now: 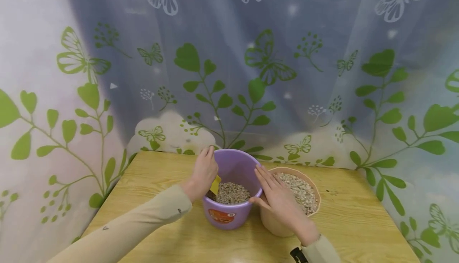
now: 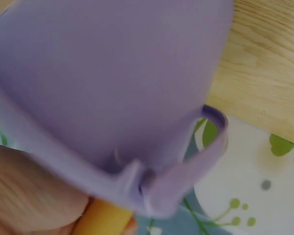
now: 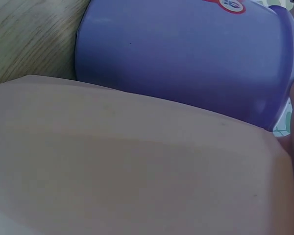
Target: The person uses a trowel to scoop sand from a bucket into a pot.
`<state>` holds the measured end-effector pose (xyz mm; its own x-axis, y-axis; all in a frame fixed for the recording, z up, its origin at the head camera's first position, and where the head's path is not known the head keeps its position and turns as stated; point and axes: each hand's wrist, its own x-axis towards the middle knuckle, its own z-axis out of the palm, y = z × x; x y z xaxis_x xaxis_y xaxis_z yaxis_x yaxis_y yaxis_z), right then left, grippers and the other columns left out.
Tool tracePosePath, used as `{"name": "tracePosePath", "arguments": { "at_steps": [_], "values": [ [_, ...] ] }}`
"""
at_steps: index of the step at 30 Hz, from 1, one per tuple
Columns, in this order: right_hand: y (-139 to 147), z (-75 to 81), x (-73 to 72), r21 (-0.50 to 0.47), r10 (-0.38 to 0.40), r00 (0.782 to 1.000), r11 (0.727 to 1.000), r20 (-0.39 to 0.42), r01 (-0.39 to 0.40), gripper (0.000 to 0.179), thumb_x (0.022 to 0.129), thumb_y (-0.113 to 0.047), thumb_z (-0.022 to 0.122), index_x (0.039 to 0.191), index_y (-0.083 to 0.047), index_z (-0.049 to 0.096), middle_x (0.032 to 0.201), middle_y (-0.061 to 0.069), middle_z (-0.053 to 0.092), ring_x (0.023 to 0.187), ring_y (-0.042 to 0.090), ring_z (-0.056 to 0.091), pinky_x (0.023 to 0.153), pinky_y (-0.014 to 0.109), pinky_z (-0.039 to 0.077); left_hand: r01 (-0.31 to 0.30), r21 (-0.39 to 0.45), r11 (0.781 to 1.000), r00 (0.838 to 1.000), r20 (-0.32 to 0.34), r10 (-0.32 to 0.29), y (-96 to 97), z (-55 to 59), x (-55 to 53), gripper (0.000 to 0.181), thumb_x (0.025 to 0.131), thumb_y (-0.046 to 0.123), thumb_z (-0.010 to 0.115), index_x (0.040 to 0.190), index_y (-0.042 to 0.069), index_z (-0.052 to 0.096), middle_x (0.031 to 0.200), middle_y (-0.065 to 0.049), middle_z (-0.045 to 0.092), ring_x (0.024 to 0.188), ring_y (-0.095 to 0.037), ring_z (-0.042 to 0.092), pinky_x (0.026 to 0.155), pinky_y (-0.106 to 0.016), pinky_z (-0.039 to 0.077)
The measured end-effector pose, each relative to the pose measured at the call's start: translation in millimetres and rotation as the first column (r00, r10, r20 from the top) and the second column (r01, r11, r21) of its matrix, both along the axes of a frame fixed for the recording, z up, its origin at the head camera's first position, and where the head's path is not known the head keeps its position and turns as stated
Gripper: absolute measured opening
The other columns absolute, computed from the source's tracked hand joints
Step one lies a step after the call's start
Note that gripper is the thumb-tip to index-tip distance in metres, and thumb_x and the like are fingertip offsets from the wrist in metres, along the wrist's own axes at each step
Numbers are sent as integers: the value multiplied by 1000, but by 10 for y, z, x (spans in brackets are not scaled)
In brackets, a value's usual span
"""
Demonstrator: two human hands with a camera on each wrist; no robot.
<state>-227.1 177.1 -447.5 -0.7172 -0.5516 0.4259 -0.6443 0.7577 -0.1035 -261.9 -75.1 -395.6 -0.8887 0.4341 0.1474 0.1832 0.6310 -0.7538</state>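
A purple bucket (image 1: 234, 217) with a red label stands on the table, partly filled with gravel-like grains (image 1: 233, 193). At its left rim my left hand (image 1: 205, 171) grips a yellow scoop-like tool (image 1: 215, 184), which reaches down inside the bucket. In the left wrist view the tool's yellow handle (image 2: 103, 218) shows under the fingers, beside the bucket's rim; its lower end is hidden. My right hand (image 1: 281, 201) has its fingers straight, fingertips at the bucket's right rim. Below this hand stands a beige pot (image 1: 277, 223) full of paler grains (image 1: 299, 191).
Both containers stand side by side on a wooden table (image 1: 358, 215). A curtain (image 1: 222, 28) with butterflies and leaves hangs behind it. The bucket's handle (image 2: 216, 139) juts out at the rim. A few dark specks lie on the table right of the pot.
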Motion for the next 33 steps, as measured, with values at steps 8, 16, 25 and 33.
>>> {"name": "tracePosePath", "arguments": {
  "at_steps": [8,16,25,33],
  "values": [
    [-7,-33,-9,-26,17,1000,1000,6,-17,86,99,-63,43,155,1,33,162,19,30,147,36,33,113,55,33,15,-127,992,997,72,-6,75,-173,-55,27,103,35,54,114,24,76,107,5,71,105,-22,46,94,-37,36],
    [-3,-26,16,-51,-3,998,999,64,7,84,98,-56,55,157,-1,29,165,16,25,149,34,28,113,56,33,35,-28,999,997,75,-32,44,-240,-181,20,99,33,60,96,23,77,84,6,65,91,-18,42,85,-34,32],
    [-21,-10,58,-73,-13,993,997,118,21,85,97,-56,57,158,-3,29,165,14,24,149,35,28,112,57,34,93,98,991,993,60,-99,80,-318,-232,27,100,28,60,79,18,74,79,4,67,86,-18,43,78,-33,32],
    [-19,-4,40,-78,-16,993,997,120,25,84,98,-55,58,158,-4,29,166,13,24,149,35,30,112,56,35,209,152,966,978,-31,-207,57,-374,-290,24,98,25,62,80,16,76,80,5,68,87,-19,44,80,-34,35]
  ]
}}
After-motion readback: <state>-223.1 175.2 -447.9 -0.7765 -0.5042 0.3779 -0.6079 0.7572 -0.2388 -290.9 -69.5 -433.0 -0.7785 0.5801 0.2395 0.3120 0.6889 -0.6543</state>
